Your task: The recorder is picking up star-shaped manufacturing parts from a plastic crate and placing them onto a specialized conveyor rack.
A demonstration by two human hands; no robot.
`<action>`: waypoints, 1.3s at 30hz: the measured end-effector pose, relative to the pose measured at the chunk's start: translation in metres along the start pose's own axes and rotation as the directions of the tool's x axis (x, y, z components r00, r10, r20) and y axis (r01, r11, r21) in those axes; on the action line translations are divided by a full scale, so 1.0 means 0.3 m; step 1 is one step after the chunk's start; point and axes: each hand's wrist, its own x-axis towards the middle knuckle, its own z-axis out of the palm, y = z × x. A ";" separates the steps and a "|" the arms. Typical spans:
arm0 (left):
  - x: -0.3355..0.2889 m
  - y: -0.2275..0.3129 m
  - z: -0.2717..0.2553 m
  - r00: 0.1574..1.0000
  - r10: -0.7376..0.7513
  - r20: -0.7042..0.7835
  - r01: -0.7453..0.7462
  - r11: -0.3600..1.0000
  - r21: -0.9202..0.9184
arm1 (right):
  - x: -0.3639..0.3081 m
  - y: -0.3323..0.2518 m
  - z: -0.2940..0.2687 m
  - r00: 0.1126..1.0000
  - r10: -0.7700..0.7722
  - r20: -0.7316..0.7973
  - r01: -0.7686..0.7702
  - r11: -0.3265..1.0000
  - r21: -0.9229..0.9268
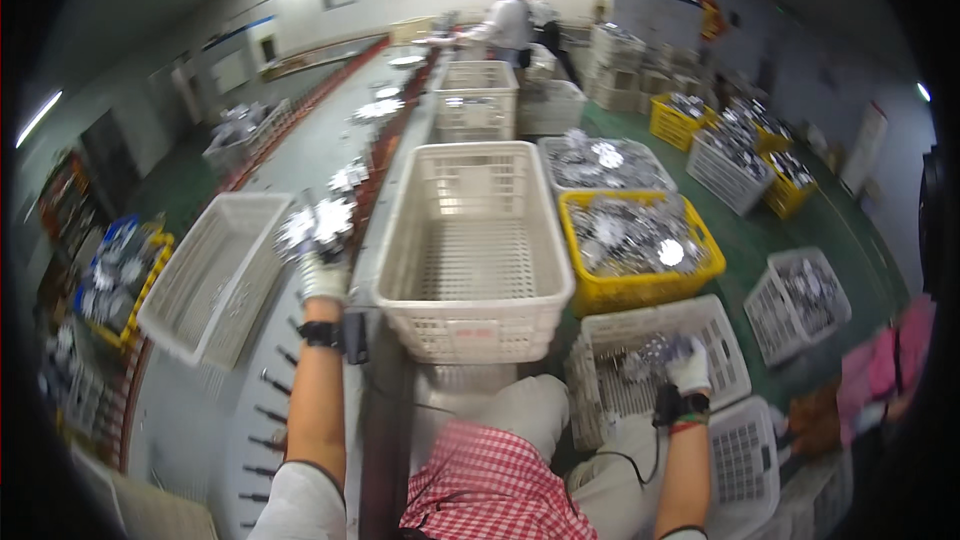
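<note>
My left hand (324,276), in a white glove, is over the conveyor belt. It is closed on a few shiny, toothed metal discs (318,223), which hide its fingertips. More such discs (349,177) lie farther up the belt. My right hand (688,364), also gloved, reaches down into a white crate (722,321) at my right knee. A small pile of toothed metal discs (640,358) in that crate lies beside its fingers. Blur keeps me from seeing whether the fingers grip any.
A deep white crate (475,325) stands in front of me. A yellow crate (640,292) full of metal parts is to its right. Another white crate (180,280) sits across the belt (335,120). Pegs line the near belt. Two people work far ahead; a pink-clothed person is at right.
</note>
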 end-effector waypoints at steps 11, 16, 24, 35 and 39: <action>-0.421 0.122 0.362 0.919 0.316 0.236 -0.392 0.795 0.462 | -0.137 0.086 0.262 0.985 0.005 0.174 0.038 0.969 -0.245; -0.698 -0.296 0.510 0.871 -0.392 0.296 0.061 0.685 0.726 | -0.140 0.111 0.265 0.701 0.402 0.589 -0.252 0.912 -0.323; -0.786 -0.833 0.390 0.567 -0.817 0.110 0.221 0.279 0.935 | -0.294 0.016 0.351 0.763 0.179 0.621 0.064 0.935 -0.348; -0.324 -0.653 0.223 0.706 -0.303 0.640 -0.706 -0.230 0.670 | 0.028 0.106 0.085 0.987 -0.085 -0.139 0.090 0.995 0.033; -0.349 -0.588 0.244 0.886 -0.406 0.224 -0.432 -0.550 0.714 | 0.019 0.092 0.116 0.984 -0.098 -0.146 0.113 0.989 0.100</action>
